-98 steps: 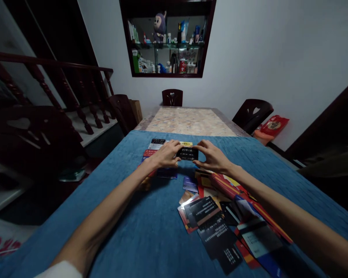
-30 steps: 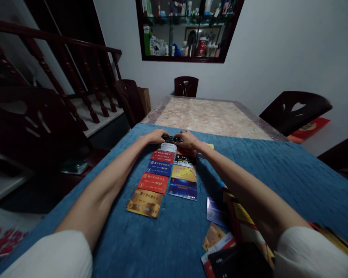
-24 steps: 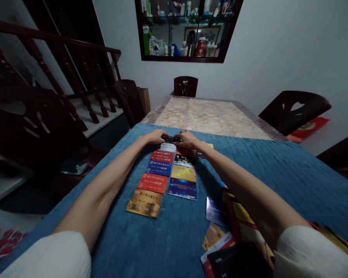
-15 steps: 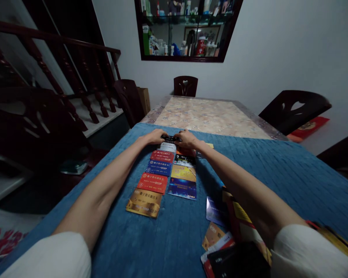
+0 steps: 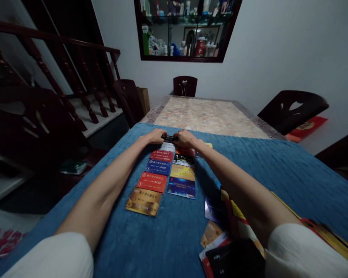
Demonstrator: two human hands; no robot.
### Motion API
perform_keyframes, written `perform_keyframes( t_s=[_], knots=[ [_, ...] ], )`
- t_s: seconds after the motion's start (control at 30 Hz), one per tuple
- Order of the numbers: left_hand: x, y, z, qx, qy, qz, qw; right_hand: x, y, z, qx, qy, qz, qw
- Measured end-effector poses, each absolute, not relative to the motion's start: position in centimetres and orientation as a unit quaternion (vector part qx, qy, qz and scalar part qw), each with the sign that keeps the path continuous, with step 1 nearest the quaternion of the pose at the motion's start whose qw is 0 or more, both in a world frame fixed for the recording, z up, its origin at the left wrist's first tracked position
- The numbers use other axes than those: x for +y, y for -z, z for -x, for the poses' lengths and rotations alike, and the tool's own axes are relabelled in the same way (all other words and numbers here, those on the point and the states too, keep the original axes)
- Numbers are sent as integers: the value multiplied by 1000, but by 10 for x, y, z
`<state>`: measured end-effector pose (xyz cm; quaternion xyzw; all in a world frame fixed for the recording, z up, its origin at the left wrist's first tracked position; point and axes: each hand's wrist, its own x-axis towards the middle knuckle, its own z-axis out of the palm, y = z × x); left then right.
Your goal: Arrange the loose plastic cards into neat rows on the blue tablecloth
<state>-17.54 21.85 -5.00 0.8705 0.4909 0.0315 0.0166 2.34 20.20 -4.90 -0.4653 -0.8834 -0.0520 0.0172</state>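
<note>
At the far end of two columns of plastic cards, a black card (image 5: pixel 169 138) lies between my hands. My left hand (image 5: pixel 154 136) has its fingers curled on the card's left end. My right hand (image 5: pixel 185 138) pinches the right end, its fingertips partly hidden. Just below are a silvery white card (image 5: pixel 167 147), a red card (image 5: pixel 161 156), a blue card (image 5: pixel 158 167), another red card (image 5: pixel 152 182) and a gold card (image 5: pixel 144 201). The right column shows a black card with pictures (image 5: pixel 184 160), a yellow card (image 5: pixel 182 172) and a dark blue card (image 5: pixel 181 187).
A blue cloth (image 5: pixel 118 239) covers the near part of the table. Near my right forearm lie a loose purple-blue card (image 5: pixel 213 209), a tan card (image 5: pixel 211 233) and a black card or folder (image 5: pixel 236 259). Dark wooden chairs (image 5: pixel 292 110) stand around the table.
Both hands stay at the ends of the black card with hardly any movement. The whole view has shifted very slightly.
</note>
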Motion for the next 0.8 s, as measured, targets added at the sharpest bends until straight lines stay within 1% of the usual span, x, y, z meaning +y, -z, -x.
perform_keyframes(
  t_s=[0.33, 0.8],
  knots=[
    [217, 50, 176, 502, -53, -863, 16, 199, 47, -27, -876, 40, 480, 23],
    [193, 51, 180, 521, -166, -837, -24, 168, 25, -43, -874, 54, 477, 74]
  ],
)
